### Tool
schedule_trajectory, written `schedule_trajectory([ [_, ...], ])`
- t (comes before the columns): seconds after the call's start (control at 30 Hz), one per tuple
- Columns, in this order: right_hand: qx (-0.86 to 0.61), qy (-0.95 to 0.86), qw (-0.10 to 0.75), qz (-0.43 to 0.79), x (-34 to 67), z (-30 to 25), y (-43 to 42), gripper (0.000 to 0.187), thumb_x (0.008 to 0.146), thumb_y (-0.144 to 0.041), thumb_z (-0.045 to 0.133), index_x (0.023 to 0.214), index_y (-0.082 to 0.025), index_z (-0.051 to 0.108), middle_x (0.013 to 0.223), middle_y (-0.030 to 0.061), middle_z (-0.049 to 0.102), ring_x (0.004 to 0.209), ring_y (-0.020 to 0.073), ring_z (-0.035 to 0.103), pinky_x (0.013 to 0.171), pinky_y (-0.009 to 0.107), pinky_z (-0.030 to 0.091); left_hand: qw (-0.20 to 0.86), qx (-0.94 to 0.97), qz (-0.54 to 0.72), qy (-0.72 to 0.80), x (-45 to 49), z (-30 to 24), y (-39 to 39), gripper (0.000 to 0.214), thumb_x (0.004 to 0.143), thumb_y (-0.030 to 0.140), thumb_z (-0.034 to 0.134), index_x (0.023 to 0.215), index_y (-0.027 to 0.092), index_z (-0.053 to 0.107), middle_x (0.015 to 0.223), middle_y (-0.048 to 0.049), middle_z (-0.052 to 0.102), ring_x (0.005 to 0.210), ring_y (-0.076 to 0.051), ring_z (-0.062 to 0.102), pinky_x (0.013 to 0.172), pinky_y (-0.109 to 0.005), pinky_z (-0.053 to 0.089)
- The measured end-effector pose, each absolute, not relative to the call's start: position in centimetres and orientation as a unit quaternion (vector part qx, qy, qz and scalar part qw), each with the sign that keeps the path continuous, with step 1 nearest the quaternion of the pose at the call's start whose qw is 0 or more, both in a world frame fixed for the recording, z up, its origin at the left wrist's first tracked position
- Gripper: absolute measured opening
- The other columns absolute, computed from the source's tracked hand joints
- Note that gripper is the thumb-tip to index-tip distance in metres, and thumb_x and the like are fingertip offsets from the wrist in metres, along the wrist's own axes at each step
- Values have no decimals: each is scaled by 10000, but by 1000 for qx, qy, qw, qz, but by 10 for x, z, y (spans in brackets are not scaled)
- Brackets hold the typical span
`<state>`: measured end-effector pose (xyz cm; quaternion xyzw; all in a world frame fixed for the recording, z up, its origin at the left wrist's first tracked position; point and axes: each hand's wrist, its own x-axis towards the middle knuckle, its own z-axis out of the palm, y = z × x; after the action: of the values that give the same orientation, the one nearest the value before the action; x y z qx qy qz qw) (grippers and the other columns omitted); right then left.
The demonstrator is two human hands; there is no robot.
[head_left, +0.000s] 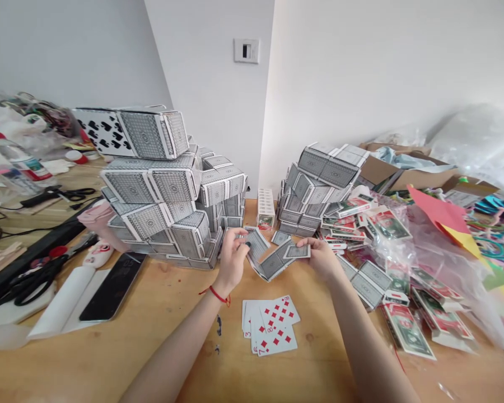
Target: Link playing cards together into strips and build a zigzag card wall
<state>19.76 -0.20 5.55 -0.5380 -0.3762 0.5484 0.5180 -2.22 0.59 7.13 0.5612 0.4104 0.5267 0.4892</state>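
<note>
My left hand (232,263), with a red cord at the wrist, is closed on a joined piece of grey-backed playing cards (274,265), bent into a V above the table. Between the thumb and fingers of my right hand (321,258) is a single playing card (298,252), its grey back showing; it overlaps the right end of the joined piece. Nearer to me lies a loose pile of face-up diamond cards (277,330). Blocks built from folded cards stand as a tall stack (151,187) on the left and a lower stack (315,190) on the right.
Red-and-green card boxes (407,330) and plastic wrap lie scattered at the right, before a cardboard box (415,176). A white carton (266,208) stands between the stacks. On the left are a phone (113,285), black scissors (46,274) and a bottle (31,165).
</note>
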Motion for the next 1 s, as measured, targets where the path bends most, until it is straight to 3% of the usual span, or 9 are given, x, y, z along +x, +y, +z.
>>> schedule_trajectory([
  [0.13, -631, -441, 465, 437, 194, 51, -2, 121, 541, -120, 547, 645, -174, 577, 542, 3, 631, 526, 162, 607, 525, 260, 480, 459, 715, 401, 342, -21, 80, -3, 289, 754, 177, 461, 1040, 195, 498, 950, -43, 575, 857, -165, 562, 817, -333, 442],
  [0.3, -674, -533, 397, 325, 186, 54, -8, 168, 563, -126, 524, 688, -173, 625, 600, 27, 664, 547, 181, 612, 512, 258, 453, 311, 817, 359, 327, -15, 91, -15, 416, 706, 266, 595, 1113, 246, 507, 1111, -44, 535, 1001, -194, 513, 883, -349, 414],
  [0.43, -662, -560, 394, 307, 180, 59, -12, 208, 592, -131, 512, 757, -177, 629, 651, 34, 676, 608, 188, 628, 565, 269, 467, 215, 846, 362, 326, -10, 86, -18, 201, 775, 224, 516, 949, 233, 613, 956, -29, 611, 900, -162, 543, 818, -317, 434],
  [0.53, -631, -553, 431, 332, 177, 59, -11, 338, 626, -158, 529, 959, -187, 582, 746, 38, 687, 710, 193, 640, 649, 294, 483, 192, 834, 393, 336, -9, 81, -15, 156, 808, 208, 469, 804, 195, 625, 831, -32, 632, 827, -155, 539, 779, -304, 427],
  [0.67, -536, -525, 476, 459, 168, 50, -6, 478, 632, -212, 592, 1099, -173, 501, 911, 76, 676, 850, 216, 629, 757, 343, 477, 197, 762, 451, 420, -13, 76, -6, 151, 806, 217, 452, 702, 163, 547, 727, -24, 580, 727, -138, 523, 670, -257, 418],
  [0.83, -482, -546, 462, 507, 148, 24, -2, 270, 673, -272, 588, 927, -182, 574, 917, 61, 652, 866, 210, 602, 835, 369, 433, 279, 693, 474, 465, -18, 71, 4, 135, 784, 231, 452, 675, 166, 498, 646, 19, 521, 612, -106, 489, 570, -208, 380],
  [0.9, -485, -531, 477, 506, 143, 19, -1, 248, 712, -305, 552, 932, -191, 547, 843, 41, 638, 774, 175, 602, 786, 343, 449, 330, 674, 473, 461, -19, 70, 6, 141, 778, 247, 460, 673, 164, 503, 621, 30, 510, 572, -96, 468, 539, -198, 364],
  [1.0, -508, -521, 474, 496, 147, 21, 0, 241, 741, -397, 520, 865, -190, 522, 637, -8, 554, 568, 127, 530, 585, 266, 448, 398, 655, 470, 438, -23, 71, 8, 143, 765, 265, 484, 686, 156, 529, 613, 30, 523, 559, -93, 466, 526, -194, 361],
])
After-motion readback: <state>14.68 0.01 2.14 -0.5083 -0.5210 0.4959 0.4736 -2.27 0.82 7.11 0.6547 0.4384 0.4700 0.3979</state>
